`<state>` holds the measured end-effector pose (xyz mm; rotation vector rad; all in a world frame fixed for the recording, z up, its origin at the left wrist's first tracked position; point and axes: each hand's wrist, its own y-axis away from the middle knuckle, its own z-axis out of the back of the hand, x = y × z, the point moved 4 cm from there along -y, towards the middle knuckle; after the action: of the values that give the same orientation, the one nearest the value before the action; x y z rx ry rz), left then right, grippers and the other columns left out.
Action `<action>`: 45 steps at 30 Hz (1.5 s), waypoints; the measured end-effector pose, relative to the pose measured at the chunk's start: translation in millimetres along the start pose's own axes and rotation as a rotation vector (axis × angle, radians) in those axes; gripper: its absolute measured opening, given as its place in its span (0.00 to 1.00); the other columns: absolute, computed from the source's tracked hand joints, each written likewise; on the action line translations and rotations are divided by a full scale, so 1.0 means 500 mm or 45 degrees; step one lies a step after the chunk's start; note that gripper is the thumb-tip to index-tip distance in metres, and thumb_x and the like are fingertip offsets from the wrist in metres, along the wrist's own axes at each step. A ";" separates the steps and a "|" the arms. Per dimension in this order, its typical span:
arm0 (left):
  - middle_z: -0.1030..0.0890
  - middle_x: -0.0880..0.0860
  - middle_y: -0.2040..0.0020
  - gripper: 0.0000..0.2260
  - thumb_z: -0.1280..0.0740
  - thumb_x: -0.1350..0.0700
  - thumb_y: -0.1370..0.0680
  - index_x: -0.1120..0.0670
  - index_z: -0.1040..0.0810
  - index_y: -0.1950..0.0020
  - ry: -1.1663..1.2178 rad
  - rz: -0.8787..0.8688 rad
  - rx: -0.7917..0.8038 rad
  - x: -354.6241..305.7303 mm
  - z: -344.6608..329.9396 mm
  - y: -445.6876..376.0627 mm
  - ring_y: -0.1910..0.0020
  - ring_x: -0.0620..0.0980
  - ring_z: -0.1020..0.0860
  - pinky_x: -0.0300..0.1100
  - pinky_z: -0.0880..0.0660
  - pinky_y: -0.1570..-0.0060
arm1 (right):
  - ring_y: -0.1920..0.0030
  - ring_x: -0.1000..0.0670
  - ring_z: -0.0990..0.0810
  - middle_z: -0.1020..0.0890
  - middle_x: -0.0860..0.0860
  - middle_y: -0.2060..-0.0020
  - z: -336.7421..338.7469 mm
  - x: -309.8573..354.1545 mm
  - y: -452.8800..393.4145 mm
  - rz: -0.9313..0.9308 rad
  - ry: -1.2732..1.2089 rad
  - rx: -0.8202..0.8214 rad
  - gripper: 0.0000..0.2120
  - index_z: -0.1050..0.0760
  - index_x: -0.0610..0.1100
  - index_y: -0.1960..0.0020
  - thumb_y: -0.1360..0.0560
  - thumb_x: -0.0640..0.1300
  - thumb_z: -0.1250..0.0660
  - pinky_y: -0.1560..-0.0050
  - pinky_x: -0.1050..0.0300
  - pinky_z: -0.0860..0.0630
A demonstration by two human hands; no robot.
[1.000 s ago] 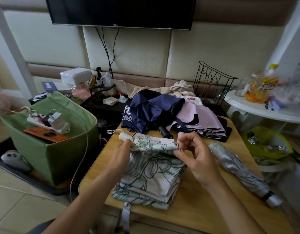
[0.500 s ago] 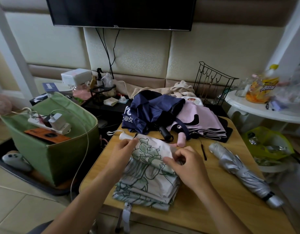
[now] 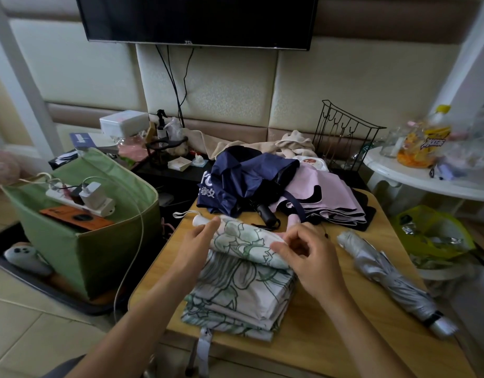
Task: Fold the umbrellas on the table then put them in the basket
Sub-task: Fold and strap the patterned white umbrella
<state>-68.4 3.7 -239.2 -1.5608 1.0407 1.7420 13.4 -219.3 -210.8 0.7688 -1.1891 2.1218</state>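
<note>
Since a moment ago you've rolled the floral umbrella (image 3: 243, 271) further on the wooden table (image 3: 330, 323); your left hand (image 3: 197, 241) grips its handle end, your right hand (image 3: 306, 255) pinches the canopy fold.

The navy umbrella (image 3: 243, 181) hides part of the pink umbrella (image 3: 330, 197).

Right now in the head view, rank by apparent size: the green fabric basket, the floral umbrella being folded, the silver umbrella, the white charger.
1. green fabric basket
2. floral umbrella, though it is nearer the camera, so the gap is unsure
3. silver umbrella
4. white charger
</note>
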 end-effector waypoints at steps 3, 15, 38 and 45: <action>0.13 0.55 0.50 0.28 0.33 0.33 0.23 0.58 0.18 0.44 -0.045 -0.035 0.015 -0.006 0.003 0.001 0.48 0.54 0.15 0.47 0.23 0.45 | 0.49 0.50 0.17 0.21 0.55 0.52 -0.009 0.006 0.007 0.059 -0.039 0.184 0.12 0.24 0.45 0.60 0.26 0.46 0.22 0.51 0.55 0.19; 0.17 0.55 0.49 0.11 0.33 0.51 0.18 0.58 0.20 0.43 0.020 -0.017 -0.018 -0.005 0.004 0.000 0.58 0.48 0.18 0.39 0.24 0.64 | 0.48 0.44 0.16 0.15 0.49 0.46 0.003 -0.006 0.016 -0.118 -0.303 0.296 0.05 0.21 0.44 0.49 0.19 0.45 0.32 0.48 0.37 0.19; 0.23 0.51 0.60 0.11 0.43 0.54 0.15 0.54 0.27 0.55 -0.390 -0.633 -0.626 -0.055 0.043 0.037 0.60 0.52 0.25 0.48 0.31 0.59 | 0.53 0.52 0.17 0.17 0.55 0.57 0.021 0.002 0.000 -0.056 -0.029 -0.137 0.03 0.22 0.50 0.52 0.19 0.46 0.31 0.53 0.56 0.21; 0.15 0.65 0.50 0.16 0.46 0.60 0.15 0.67 0.22 0.47 0.297 0.118 0.335 -0.028 -0.032 0.049 0.53 0.60 0.14 0.45 0.17 0.55 | 0.54 0.56 0.16 0.15 0.55 0.58 0.007 0.001 -0.004 -0.145 -0.108 -0.158 0.04 0.23 0.47 0.51 0.17 0.44 0.33 0.54 0.63 0.22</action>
<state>-78.0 -21.8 -221.3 -1.5917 1.4147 1.4336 15.0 -221.5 -207.9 0.8565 -1.2774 1.9209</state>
